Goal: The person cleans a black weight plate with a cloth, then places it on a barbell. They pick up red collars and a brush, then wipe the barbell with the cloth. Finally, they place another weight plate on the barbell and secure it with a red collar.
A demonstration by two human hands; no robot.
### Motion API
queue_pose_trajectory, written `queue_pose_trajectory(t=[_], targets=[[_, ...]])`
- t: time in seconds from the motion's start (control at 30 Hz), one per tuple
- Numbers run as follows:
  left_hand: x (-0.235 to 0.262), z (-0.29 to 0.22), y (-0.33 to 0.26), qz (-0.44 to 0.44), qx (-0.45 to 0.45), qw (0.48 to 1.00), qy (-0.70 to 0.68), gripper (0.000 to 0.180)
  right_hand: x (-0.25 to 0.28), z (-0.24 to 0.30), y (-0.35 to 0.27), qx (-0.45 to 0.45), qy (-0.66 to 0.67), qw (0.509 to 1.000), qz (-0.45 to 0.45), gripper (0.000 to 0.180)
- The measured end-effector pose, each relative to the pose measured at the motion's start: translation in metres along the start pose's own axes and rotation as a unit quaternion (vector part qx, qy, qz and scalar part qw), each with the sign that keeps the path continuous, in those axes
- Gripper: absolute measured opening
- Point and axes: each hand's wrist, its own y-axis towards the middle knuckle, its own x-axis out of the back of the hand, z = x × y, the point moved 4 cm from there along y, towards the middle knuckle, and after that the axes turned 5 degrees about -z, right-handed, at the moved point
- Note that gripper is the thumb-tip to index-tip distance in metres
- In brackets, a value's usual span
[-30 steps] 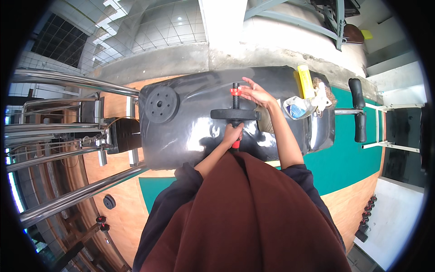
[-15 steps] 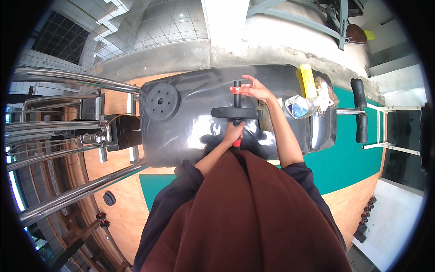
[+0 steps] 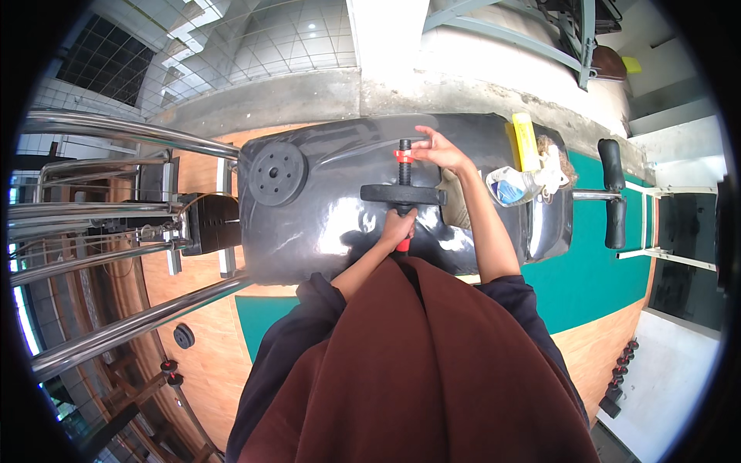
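Note:
A dumbbell bar (image 3: 405, 174) with a threaded end stands roughly upright before me, above a black padded bench (image 3: 305, 231). My left hand (image 3: 399, 225) is wrapped round its grip, just below a black weight plate (image 3: 386, 193) that sits on the bar. Over the plate, near the bar's top, is a red collar nut (image 3: 403, 156). The fingers of my right hand (image 3: 443, 153) pinch this collar from the right side, with one finger stretched away from it. Another black plate (image 3: 262, 185) with a ring of holes lies flat on the bench's left end.
On the bench's right lie a yellow container (image 3: 526, 143), a clear bottle with a blue label (image 3: 509, 187) and a beige item (image 3: 455, 202) partly behind my right forearm. Chrome machine rails (image 3: 139, 324) flank the left. Small dumbbells (image 3: 619, 374) line the floor at the right.
The collar looks slightly turned and my right fingers have shifted a little on it. My left hand keeps its grip in the same place.

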Motion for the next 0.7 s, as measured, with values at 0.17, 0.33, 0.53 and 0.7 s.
queue_pose_trajectory(t=[0.17, 0.33, 0.53, 0.7], targets=[[0.0, 0.002, 0.002, -0.001, -0.006, 1.0, 0.005, 0.028, -0.013, 0.01, -0.007, 0.023, -0.318, 0.938, -0.134, 0.084], [0.001, 0.001, 0.002, 0.02, -0.003, 1.0, 0.01, 0.029, -0.013, 0.003, -0.008, 0.009, -0.051, 0.999, -0.012, 0.082], [0.0, 0.002, 0.003, 0.012, -0.014, 1.0, 0.011, 0.025, -0.009, -0.009, -0.004, 0.017, 0.061, 0.998, -0.007, 0.085], [0.001, 0.004, 0.003, 0.008, -0.009, 1.0, 0.006, 0.024, -0.008, -0.008, 0.0, -0.008, -0.186, 0.976, -0.116, 0.085]])
